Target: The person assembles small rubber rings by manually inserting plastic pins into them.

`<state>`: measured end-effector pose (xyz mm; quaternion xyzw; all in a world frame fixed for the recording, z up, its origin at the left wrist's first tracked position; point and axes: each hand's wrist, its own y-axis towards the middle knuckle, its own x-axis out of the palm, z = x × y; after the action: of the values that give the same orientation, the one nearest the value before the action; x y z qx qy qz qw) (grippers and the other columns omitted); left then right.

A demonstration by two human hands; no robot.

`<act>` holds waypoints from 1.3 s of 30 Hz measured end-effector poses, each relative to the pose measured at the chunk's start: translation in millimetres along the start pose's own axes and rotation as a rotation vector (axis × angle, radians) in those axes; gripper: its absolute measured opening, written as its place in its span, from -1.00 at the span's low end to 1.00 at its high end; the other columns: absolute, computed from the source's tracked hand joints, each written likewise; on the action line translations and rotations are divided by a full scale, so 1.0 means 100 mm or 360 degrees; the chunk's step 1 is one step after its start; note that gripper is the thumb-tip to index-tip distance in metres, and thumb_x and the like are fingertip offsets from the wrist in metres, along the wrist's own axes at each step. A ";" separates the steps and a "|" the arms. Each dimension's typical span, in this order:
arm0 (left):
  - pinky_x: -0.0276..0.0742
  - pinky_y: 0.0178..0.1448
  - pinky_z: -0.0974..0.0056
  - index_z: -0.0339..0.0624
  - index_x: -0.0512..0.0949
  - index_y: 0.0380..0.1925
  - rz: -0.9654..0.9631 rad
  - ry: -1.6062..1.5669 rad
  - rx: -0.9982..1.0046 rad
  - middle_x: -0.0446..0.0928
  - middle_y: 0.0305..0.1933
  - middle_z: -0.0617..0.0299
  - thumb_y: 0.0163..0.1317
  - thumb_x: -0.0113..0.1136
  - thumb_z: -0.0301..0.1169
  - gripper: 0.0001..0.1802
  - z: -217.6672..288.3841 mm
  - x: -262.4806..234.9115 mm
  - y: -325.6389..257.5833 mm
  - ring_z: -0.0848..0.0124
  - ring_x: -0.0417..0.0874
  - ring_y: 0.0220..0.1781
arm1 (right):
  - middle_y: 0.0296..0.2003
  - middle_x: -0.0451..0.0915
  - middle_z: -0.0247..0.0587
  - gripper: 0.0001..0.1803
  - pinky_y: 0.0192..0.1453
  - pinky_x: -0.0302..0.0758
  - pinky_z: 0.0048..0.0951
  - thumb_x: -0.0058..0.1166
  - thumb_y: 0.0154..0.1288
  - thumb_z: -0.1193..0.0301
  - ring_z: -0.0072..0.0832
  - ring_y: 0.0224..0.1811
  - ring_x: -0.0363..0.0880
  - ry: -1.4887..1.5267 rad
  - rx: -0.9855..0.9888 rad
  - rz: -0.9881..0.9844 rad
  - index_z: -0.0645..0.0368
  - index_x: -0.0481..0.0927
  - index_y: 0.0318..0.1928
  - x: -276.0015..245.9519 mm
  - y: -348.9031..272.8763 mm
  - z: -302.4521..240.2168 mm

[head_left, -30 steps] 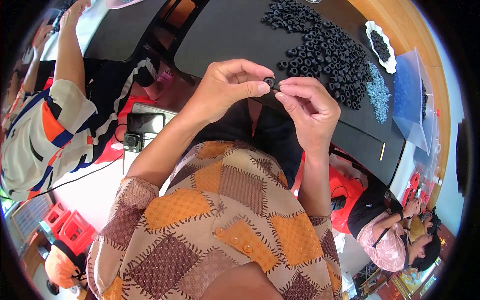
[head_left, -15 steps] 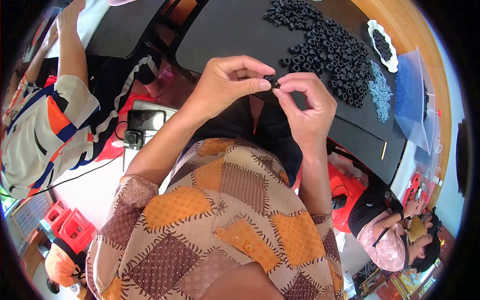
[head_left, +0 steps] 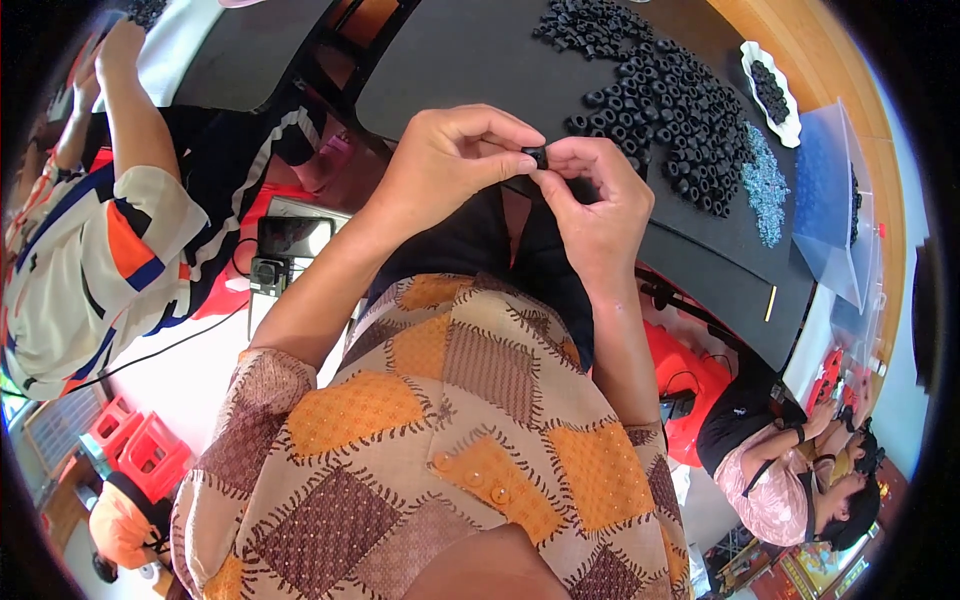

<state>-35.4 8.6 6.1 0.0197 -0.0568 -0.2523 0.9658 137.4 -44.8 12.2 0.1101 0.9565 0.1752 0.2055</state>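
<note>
On my feed, a white dish (head_left: 772, 90) sits at the far right of the black table (head_left: 450, 50) and holds a small heap of black rings. Just beyond it stands a clear plastic box (head_left: 830, 200); I cannot tell what is inside it. Between dish and box, loose on the table, lies a patch of tiny blue-grey pieces (head_left: 765, 185), and left of that spreads a big pile of black rings (head_left: 665, 100), not in any container.

I see one small black ring (head_left: 537, 156) held up in the air near the table's close edge, well short of the pile. It sits right between the two hands. The left hand (head_left: 445, 165) is curled, its thumb and forefinger pinched on the ring's left side. The right hand (head_left: 600, 200) is curled too, its fingertips meeting the ring from the right, so both hands clamp the same piece and touch each other there.

To the left, another person in a white, orange and blue shirt (head_left: 90, 260) reaches an arm up toward the far corner.
</note>
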 end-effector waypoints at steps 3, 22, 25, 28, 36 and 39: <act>0.61 -0.03 0.46 -0.33 0.68 -0.16 0.0015 0.0191 -0.0002 0.67 -0.15 0.24 0.18 0.33 -0.63 -0.80 0.06 0.02 0.00 0.59 0.65 -0.14 | -0.38 0.66 -0.23 -0.73 -0.22 0.59 -0.51 0.31 -0.04 0.73 -0.53 -0.36 0.67 -0.0164 -0.0011 0.0035 0.23 0.60 -0.29 0.02 0.02 -0.07; 0.62 -0.11 0.45 -0.34 0.65 -0.21 0.0049 0.0642 0.0096 0.67 -0.25 0.26 0.17 0.31 -0.65 -0.83 0.08 0.04 -0.03 0.60 0.66 -0.23 | -0.39 0.64 -0.22 -0.71 -0.26 0.56 -0.45 0.28 -0.03 0.72 -0.49 -0.38 0.63 -0.0215 0.0213 -0.0126 0.25 0.58 -0.24 0.09 0.07 -0.12; 0.63 -0.10 0.44 -0.35 0.65 -0.22 0.0046 0.0756 0.0110 0.66 -0.23 0.25 0.17 0.31 -0.64 -0.84 0.11 0.06 -0.04 0.59 0.67 -0.21 | -0.39 0.64 -0.21 -0.73 -0.24 0.56 -0.45 0.25 0.00 0.72 -0.48 -0.40 0.62 -0.0150 0.0392 -0.0233 0.26 0.58 -0.23 0.06 0.10 -0.14; 0.64 -0.09 0.43 -0.36 0.65 -0.23 0.0054 0.0768 0.0139 0.67 -0.23 0.25 0.17 0.31 -0.64 -0.85 0.11 0.06 -0.04 0.58 0.67 -0.19 | -0.40 0.64 -0.21 -0.73 -0.23 0.58 -0.46 0.23 0.01 0.72 -0.48 -0.40 0.62 -0.0157 0.0350 -0.0245 0.26 0.57 -0.23 0.05 0.11 -0.16; 0.64 0.02 0.42 -0.32 0.63 -0.16 -0.0017 0.0081 -0.0123 0.68 -0.17 0.19 0.19 0.33 -0.63 -0.79 0.04 -0.01 -0.01 0.52 0.70 -0.16 | -0.38 0.67 -0.26 -0.77 -0.24 0.61 -0.55 0.30 0.05 0.70 -0.58 -0.32 0.68 0.0167 0.0428 -0.0101 0.27 0.59 -0.26 -0.03 0.05 -0.16; 0.64 0.04 0.38 -0.29 0.63 -0.14 -0.0029 -0.0147 -0.0155 0.68 -0.15 0.17 0.18 0.35 -0.62 -0.77 -0.01 -0.02 0.00 0.49 0.70 -0.12 | -0.38 0.69 -0.31 -0.80 -0.24 0.61 -0.57 0.32 0.07 0.70 -0.61 -0.31 0.69 0.0288 0.0439 -0.0115 0.30 0.61 -0.27 -0.08 0.04 -0.16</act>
<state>-37.0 9.4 4.6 -0.0386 -0.0888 -0.2641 0.9596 138.0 -47.6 30.3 0.0866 0.9894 0.0439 0.1077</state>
